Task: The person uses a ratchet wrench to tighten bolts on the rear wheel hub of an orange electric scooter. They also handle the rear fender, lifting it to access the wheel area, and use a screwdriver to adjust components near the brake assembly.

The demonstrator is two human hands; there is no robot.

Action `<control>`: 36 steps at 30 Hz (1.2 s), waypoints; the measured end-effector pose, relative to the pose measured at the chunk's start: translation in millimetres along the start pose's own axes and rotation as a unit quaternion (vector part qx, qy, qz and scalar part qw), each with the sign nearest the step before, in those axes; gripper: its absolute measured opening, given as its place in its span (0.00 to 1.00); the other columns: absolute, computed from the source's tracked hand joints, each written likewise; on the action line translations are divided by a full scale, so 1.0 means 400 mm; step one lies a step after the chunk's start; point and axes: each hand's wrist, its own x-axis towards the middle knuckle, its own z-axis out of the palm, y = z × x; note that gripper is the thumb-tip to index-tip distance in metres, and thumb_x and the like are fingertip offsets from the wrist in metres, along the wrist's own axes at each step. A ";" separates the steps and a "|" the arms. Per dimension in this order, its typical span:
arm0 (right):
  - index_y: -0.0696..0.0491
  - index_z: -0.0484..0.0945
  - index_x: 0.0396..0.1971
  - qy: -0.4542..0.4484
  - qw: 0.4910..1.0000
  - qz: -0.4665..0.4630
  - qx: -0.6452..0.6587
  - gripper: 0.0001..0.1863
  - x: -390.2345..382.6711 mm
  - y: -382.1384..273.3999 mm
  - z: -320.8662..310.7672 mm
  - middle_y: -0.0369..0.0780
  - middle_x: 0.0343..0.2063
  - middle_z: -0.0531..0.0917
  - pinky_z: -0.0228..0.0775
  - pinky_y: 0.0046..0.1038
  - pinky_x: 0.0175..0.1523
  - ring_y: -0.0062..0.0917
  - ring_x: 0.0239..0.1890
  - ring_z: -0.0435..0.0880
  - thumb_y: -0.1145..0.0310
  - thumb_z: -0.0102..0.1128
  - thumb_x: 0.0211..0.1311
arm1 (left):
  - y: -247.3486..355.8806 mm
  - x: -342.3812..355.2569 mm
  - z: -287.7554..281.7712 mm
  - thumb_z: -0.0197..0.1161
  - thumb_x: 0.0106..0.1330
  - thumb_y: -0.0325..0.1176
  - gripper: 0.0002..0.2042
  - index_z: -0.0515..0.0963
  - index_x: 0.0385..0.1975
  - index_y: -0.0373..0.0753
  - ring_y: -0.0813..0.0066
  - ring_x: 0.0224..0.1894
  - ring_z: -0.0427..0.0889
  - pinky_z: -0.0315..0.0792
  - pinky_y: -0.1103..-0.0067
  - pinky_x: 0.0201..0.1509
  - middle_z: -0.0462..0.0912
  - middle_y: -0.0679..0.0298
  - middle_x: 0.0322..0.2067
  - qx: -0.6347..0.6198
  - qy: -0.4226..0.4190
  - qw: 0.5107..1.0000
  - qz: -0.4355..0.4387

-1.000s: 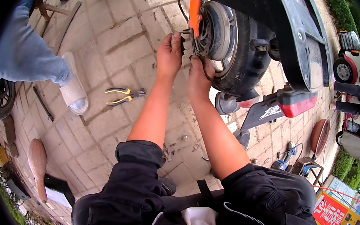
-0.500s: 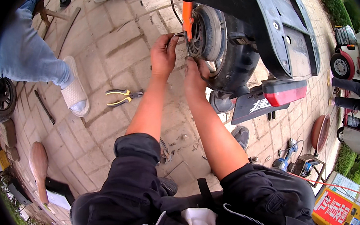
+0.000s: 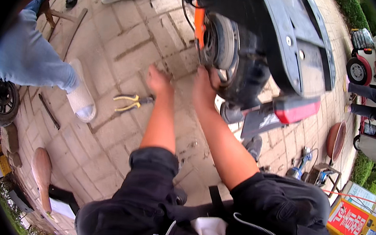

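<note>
Right in at the wheel (image 3: 227,44) went the right hand (image 3: 206,80), close against its near side, fingers bunched, but whether they gripped anything couldn't be told! The left hand (image 3: 159,79) was left of the wheel, apart from it, too blurred to read its grip. The orange arm (image 3: 199,25) ran along the wheel's left side, pliers (image 3: 142,100) lay open farther left, and the red light (image 3: 297,112) sat to its lower right.
</note>
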 end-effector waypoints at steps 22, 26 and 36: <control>0.60 0.74 0.36 -0.374 0.869 0.140 -0.292 0.14 -0.188 0.018 -0.292 0.47 0.33 0.79 0.69 0.32 0.37 0.31 0.33 0.79 0.64 0.50 0.57 | 0.217 -0.306 0.016 0.58 0.58 0.39 0.14 0.77 0.34 0.33 0.74 0.27 0.78 0.73 0.78 0.29 0.80 0.62 0.27 0.574 -0.451 0.684 0.018; 0.58 0.78 0.33 -0.506 0.775 0.124 -0.357 0.16 -0.193 0.076 -0.350 0.50 0.33 0.80 0.70 0.34 0.43 0.41 0.38 0.79 0.60 0.58 0.50 | 0.185 -0.105 -0.067 0.59 0.57 0.39 0.15 0.77 0.35 0.32 0.74 0.23 0.77 0.72 0.79 0.26 0.80 0.61 0.26 0.613 -0.393 0.685 0.012; 0.55 0.76 0.37 -0.691 0.505 -0.188 -0.482 0.13 -0.247 0.119 -0.347 0.46 0.35 0.80 0.73 0.38 0.39 0.40 0.38 0.80 0.71 0.51 0.49 | 0.293 -0.112 -0.162 0.57 0.60 0.37 0.15 0.75 0.41 0.32 0.79 0.25 0.75 0.68 0.81 0.25 0.79 0.64 0.28 0.600 -0.244 0.755 0.103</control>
